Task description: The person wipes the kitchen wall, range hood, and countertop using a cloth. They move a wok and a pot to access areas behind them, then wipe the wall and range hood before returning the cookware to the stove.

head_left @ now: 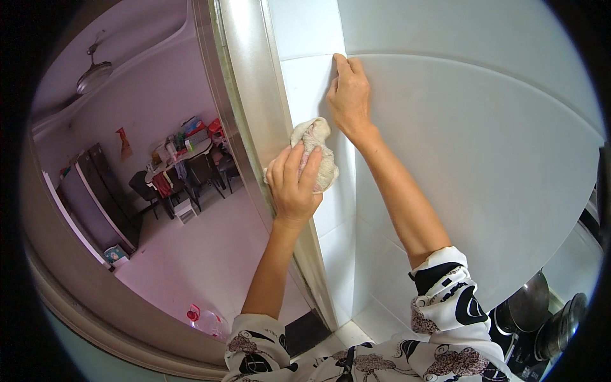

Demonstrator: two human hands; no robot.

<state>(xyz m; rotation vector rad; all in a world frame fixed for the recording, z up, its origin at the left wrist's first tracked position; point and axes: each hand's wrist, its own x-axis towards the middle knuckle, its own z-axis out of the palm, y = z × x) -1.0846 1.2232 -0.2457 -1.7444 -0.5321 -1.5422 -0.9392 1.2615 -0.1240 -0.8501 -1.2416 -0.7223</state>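
My left hand point(293, 186) holds a bunched, off-white cloth point(319, 138) with pinkish patches. The cloth lies against the metal door frame point(255, 76) and the white wall tiles point(305, 86) beside it. Higher up, my right hand point(351, 95) reaches to the corner where the tiles meet a large pale panel point(458, 157). Its index fingertip rests by the left end of the panel's curved seam. The other fingers are bent, and whether they grip the edge is hidden.
Through the doorway, a cluttered table point(200, 149) with chairs stands in a room. A large clear plastic bottle point(210, 322) with a red cap is on the floor by the doorway. At lower right are a wok point(527, 303) and a stacked metal pot point(563, 327).
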